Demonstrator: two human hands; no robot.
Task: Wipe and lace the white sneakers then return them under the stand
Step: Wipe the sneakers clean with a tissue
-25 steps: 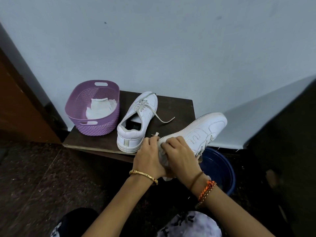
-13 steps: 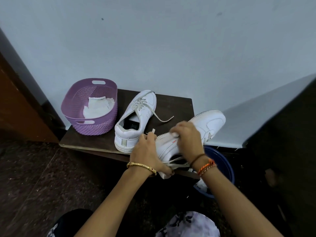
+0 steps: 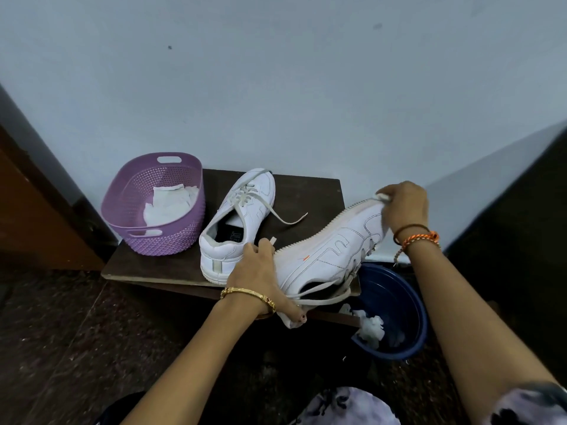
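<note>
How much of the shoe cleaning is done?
One sneaker sits on the stand, laced but untied. The left hand holds the other sneaker while the right hand wipes its toe with a wipe. Left: its loose laces, then both go under the stand.

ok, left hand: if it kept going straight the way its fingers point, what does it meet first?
Probably the second sneaker standing on the stand: the left hand grips the held sneaker at its heel, fingers pointing toward it. Depth unclear.

Both hands (image 3: 256,271) (image 3: 403,207) clenched, apart
</note>
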